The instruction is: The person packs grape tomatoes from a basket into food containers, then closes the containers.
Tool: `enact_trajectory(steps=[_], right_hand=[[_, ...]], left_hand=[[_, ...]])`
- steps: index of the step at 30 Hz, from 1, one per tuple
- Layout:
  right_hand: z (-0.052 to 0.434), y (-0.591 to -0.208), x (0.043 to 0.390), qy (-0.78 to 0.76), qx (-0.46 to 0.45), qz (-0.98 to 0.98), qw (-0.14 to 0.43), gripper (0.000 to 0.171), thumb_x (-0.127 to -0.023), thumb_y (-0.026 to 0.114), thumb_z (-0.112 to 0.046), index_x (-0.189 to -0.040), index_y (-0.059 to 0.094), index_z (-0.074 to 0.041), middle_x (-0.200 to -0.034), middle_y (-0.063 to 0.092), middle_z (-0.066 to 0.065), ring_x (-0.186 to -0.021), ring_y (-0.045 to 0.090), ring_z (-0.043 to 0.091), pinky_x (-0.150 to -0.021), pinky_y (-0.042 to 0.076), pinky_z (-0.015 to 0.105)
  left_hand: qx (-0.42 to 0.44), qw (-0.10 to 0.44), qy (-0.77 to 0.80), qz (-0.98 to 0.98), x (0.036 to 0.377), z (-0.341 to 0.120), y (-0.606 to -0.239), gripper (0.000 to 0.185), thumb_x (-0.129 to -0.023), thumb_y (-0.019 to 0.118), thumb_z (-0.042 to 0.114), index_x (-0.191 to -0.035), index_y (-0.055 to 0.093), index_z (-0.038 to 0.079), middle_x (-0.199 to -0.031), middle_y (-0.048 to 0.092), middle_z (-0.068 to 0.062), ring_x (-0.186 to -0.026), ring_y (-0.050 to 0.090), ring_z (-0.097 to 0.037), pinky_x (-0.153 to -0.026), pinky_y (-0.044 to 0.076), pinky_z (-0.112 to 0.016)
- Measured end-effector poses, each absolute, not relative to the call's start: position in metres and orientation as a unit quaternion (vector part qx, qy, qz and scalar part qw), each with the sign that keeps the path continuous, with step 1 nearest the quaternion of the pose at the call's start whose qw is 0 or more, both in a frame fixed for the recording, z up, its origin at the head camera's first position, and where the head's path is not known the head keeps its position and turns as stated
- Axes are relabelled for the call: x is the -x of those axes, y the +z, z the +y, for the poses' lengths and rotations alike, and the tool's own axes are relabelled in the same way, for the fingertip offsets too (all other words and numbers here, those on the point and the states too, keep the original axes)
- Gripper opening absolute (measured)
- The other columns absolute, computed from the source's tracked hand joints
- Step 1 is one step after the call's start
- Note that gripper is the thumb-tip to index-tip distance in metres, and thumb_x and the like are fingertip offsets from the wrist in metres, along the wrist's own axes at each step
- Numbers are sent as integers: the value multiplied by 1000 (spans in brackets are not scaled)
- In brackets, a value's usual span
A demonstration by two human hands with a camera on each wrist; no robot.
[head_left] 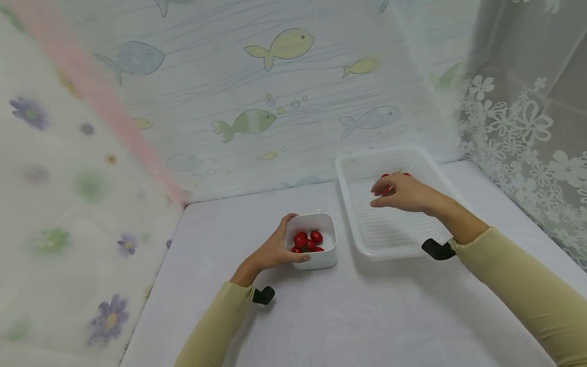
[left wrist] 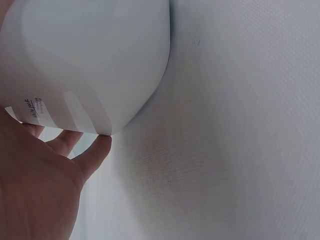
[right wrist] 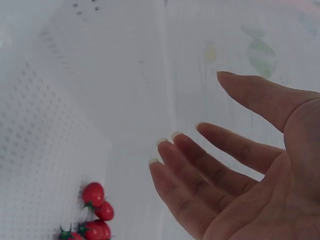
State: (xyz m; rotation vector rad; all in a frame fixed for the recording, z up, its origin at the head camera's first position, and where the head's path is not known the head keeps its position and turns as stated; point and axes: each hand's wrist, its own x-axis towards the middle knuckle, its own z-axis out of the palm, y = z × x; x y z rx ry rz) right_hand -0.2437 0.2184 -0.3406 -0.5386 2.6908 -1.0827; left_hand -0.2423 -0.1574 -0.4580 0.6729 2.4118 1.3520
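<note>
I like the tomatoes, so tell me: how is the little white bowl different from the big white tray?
The bowl is small, deep and solid-walled; the tray is wide, shallow and perforated. The left hand grips the bowl; the right hand hovers open above the tray. Both are white and hold red cherry tomatoes.

The flat white cloth-covered surface (head_left: 367, 316) is carrying a small white square plastic bowl (head_left: 321, 257) near its middle, and a white perforated plastic tray (head_left: 394, 229) is lying just beside it.
</note>
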Motion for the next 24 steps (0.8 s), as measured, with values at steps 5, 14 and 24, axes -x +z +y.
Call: enact_trajectory(steps=[5,14,24], right_hand=[[240,-343,257,-361,136,917,103,46,-97,71,-29,-128,63,4,-130,60,23,-117,55,38,-93,49,51],[279,-361,281,-369,34,917,145,62,-100,63,-27,-138,43,17,-138,45,37,-120,55,52,-100,47,61],[285,-375,297,-268,-17,955,123,50,-92,69,-17,-117,50,22,-113,56,35,-96,62,43,-82,57,49]], left_hand=[[-242,147,475,833,243,-157,-456,105,-76,88,34,-155,19,23,-148,43,-3,-136,43,-21,-111,41,-51],[-235,149,471,837,243,-158,-458,106,-76,89,35,-155,19,26,-148,42,-1,-136,41,-19,-111,42,-50],[-240,149,473,835,241,-158,-458,108,-76,88,37,-156,18,23,-148,41,0,-137,40,-19,-111,41,-51]])
